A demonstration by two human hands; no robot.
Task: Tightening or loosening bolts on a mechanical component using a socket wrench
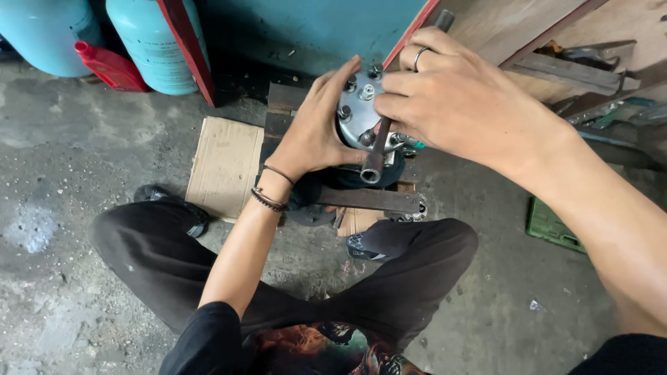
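A round silver metal part (358, 111) with several bolts on its face stands on dark metal pieces on the floor in front of me. My left hand (316, 128) cups its left side and holds it steady. My right hand (451, 97), with a ring on one finger, is closed around a long steel socket wrench (375, 156). The wrench runs across the part's face, its open socket end pointing toward me and its far end showing above my fingers. My crossed legs in dark trousers (389, 278) fill the lower view.
A flat metal bar (368, 200) lies under the part, and a sheet of cardboard (224, 165) lies to the left. Two teal gas cylinders (149, 42) and a red container (111, 66) stand at the back left. Wooden boards and tools (597, 76) lie at the right, and a green tray (552, 226) sits on the concrete.
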